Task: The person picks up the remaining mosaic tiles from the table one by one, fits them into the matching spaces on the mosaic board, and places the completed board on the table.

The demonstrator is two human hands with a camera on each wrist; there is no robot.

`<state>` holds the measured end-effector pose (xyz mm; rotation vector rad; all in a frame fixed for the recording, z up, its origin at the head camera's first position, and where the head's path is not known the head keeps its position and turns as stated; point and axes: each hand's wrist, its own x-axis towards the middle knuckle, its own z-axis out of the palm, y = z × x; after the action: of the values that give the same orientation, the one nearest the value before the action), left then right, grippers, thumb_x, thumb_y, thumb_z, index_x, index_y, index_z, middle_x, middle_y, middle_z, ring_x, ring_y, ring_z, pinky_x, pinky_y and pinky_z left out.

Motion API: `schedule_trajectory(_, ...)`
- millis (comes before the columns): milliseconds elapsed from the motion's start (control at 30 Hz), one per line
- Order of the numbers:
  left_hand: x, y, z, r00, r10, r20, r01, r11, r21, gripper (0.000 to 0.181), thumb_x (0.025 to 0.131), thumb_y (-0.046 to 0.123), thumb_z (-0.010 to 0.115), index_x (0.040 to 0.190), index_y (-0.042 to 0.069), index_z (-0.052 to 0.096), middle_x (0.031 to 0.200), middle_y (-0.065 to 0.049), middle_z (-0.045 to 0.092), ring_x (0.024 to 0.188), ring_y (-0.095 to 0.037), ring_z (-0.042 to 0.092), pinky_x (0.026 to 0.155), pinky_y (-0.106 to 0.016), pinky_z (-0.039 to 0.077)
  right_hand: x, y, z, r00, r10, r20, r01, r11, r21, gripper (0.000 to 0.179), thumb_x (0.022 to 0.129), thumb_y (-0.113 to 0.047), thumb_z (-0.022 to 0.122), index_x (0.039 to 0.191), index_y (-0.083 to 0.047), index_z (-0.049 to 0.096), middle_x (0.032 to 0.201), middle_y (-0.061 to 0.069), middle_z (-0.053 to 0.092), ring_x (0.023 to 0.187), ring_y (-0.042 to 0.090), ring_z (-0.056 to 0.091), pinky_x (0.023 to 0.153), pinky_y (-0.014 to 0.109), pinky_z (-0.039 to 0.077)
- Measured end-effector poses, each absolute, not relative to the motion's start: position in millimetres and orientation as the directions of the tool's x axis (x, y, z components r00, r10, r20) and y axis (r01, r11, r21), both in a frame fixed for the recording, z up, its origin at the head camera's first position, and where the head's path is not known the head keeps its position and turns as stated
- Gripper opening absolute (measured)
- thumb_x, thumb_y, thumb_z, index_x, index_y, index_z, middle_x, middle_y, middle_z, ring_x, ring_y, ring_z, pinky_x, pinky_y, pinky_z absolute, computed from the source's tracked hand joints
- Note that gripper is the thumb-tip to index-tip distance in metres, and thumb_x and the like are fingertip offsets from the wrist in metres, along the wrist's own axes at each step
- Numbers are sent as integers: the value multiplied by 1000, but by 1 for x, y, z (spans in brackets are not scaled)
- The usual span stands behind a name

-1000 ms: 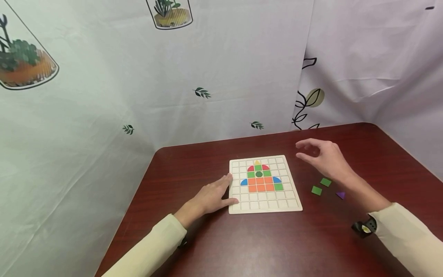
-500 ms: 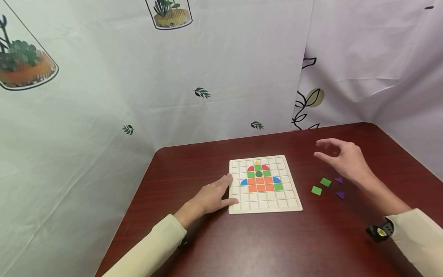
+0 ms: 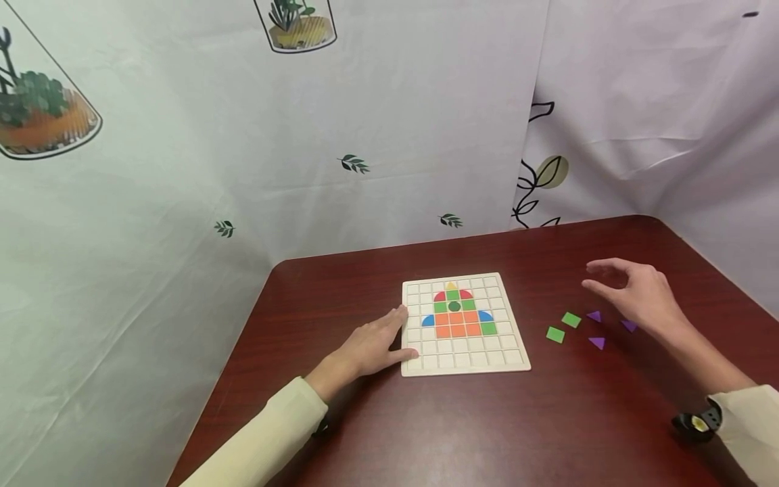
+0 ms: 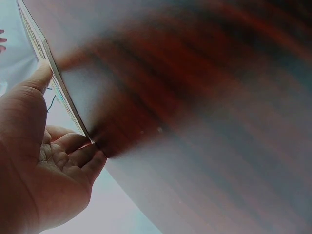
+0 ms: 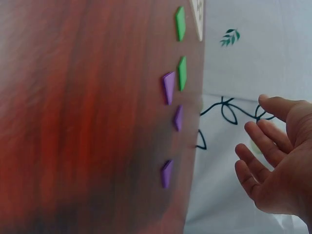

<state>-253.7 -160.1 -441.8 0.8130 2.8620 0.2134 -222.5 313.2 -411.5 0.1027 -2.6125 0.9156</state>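
A pale square grid board lies on the table, bearing a rocket-like figure of coloured tiles. My left hand rests against its left side, thumb on the near corner area and fingers along the edge. In the left wrist view, that hand touches the board's edge. My right hand hovers above the table at the right, fingers loosely bent, holding nothing. Below and left of it lie two green squares, one nearer the back and one in front, and purple triangles, one partly under the hand.
The dark red-brown table spreads around the board, its rounded far corners near a white cloth backdrop with plant prints. A dark wrist device sits at my right cuff.
My right hand has moved to the right and slightly nearer, staying empty. Two purple triangles that it hid earlier now show on the table. The left hand and board stay put.
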Motion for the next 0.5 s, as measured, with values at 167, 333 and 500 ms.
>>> schedule_trajectory(167,-253,-160,-441,-840,530,-112,507,842,183,99,99,62,67,170,9,23,175,-9,26,158,-22,31,118,-46,42,-217,323,-420,-936,52,347,-169,801,-574,36,97,-26,81,123,-2,74,117,31,72,92,38,63,71,37,42)
schedule_trajectory(333,-253,-160,-440,-841,530,-114,505,842,188,99,99,61,68,170,8,23,175,-9,26,158,-22,31,118,-46,42,-213,328,-429,-941,32,337,-171,814,-555,34,96,-22,82,121,0,75,114,31,73,86,33,60,67,33,41)
schedule_trajectory(500,-253,-160,-441,-838,533,-113,510,840,185,99,99,61,67,170,8,23,175,-9,26,158,-22,31,118,-46,42,-210,332,-439,-945,5,328,-181,825,-535,29,93,-16,84,115,0,77,106,28,75,86,37,66,68,37,44)
